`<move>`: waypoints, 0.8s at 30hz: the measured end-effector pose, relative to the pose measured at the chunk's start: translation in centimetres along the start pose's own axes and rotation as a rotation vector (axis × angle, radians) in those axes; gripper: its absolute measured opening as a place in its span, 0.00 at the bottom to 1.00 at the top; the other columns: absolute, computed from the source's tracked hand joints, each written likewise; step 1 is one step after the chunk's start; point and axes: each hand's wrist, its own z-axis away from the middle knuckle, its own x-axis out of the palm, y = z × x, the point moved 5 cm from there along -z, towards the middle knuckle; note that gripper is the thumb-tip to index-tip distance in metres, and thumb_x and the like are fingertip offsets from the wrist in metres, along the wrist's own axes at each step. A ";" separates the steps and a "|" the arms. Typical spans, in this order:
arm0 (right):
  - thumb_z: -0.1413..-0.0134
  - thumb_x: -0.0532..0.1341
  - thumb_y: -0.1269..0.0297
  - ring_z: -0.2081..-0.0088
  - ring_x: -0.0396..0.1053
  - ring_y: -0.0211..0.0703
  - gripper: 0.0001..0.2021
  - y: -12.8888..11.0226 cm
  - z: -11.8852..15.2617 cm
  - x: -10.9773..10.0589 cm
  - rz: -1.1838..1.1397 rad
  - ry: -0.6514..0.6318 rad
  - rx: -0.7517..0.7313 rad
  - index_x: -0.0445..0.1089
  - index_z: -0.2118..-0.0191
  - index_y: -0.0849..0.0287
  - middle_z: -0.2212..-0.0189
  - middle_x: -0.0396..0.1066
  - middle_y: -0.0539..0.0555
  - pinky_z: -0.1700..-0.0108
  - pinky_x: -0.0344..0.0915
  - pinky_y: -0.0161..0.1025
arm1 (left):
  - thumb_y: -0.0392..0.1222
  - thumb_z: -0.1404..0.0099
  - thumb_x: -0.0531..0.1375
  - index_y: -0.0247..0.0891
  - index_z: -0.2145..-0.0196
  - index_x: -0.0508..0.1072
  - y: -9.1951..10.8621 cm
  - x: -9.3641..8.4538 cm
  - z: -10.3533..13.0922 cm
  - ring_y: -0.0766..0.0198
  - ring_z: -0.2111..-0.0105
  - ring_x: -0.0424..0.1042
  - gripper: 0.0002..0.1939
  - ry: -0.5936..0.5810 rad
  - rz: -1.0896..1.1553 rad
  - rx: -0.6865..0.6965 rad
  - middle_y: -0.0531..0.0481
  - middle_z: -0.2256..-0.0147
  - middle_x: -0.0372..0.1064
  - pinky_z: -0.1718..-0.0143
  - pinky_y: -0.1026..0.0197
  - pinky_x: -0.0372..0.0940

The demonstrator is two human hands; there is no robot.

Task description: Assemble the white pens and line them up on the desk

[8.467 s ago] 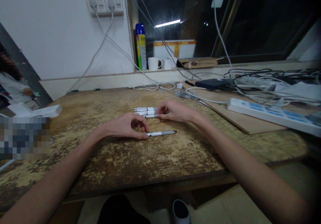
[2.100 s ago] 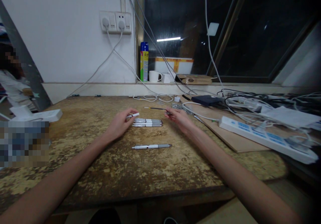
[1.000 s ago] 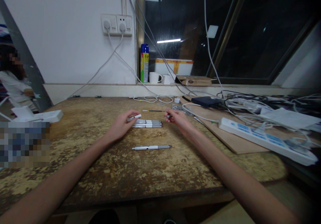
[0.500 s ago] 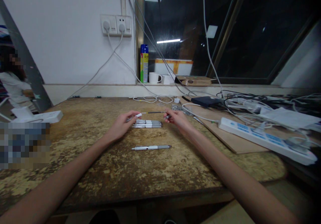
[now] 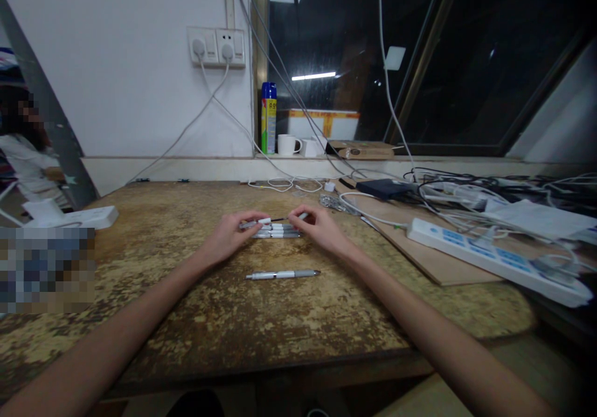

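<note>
My left hand (image 5: 228,235) is closed on a white pen barrel (image 5: 264,221), its end pointing right. A thin dark pen refill (image 5: 280,220) spans the small gap between my hands, its left end at the barrel's mouth. The fingertips of my right hand (image 5: 321,227) pinch the refill's other end. A short grey pen piece (image 5: 303,216) also shows in that hand. Just below my hands, several white and grey pens (image 5: 278,234) lie side by side, partly covered by my fingers. Closer to me, a single white and grey pen (image 5: 283,274) lies crosswise on the worn wooden table (image 5: 261,323).
To the right, a white power strip (image 5: 494,258) lies across a brown board (image 5: 433,264), with tangled cables (image 5: 461,190) behind. A small clear plastic bag (image 5: 333,202) lies beyond my right hand. Another power strip (image 5: 93,218) is at the left edge, where a person (image 5: 28,162) sits.
My right hand has moved left, toward my left hand, and the visible length of refill between them is shorter. The row of pens and the single pen stay where they were.
</note>
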 end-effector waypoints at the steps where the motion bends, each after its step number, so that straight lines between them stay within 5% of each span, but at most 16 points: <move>1: 0.40 0.63 0.52 0.68 0.70 0.42 0.14 -0.1 0.0 0.2 0.002 -0.011 -0.011 0.76 0.62 0.59 0.69 0.76 0.53 0.64 0.65 0.39 | 0.48 0.28 0.59 0.42 0.47 0.79 0.1 0.0 0.0 0.56 0.49 0.76 0.17 -0.006 -0.013 0.004 0.47 0.48 0.78 0.46 0.55 0.67; 20: 0.40 0.63 0.47 0.69 0.70 0.42 0.18 0.4 0.2 0.7 -0.105 -0.047 0.076 0.74 0.69 0.58 0.72 0.75 0.53 0.62 0.66 0.39 | 0.50 0.30 0.59 0.44 0.47 0.80 0.4 0.2 0.2 0.54 0.53 0.78 0.18 -0.041 -0.091 -0.010 0.48 0.50 0.80 0.50 0.55 0.67; 24: 0.36 0.55 0.44 0.68 0.72 0.43 0.22 1.2 -0.1 0.9 -0.237 -0.029 0.164 0.75 0.67 0.58 0.70 0.76 0.54 0.60 0.69 0.40 | 0.50 0.30 0.59 0.43 0.47 0.80 0.5 0.2 0.1 0.53 0.54 0.78 0.19 -0.025 -0.071 -0.017 0.47 0.50 0.80 0.51 0.54 0.68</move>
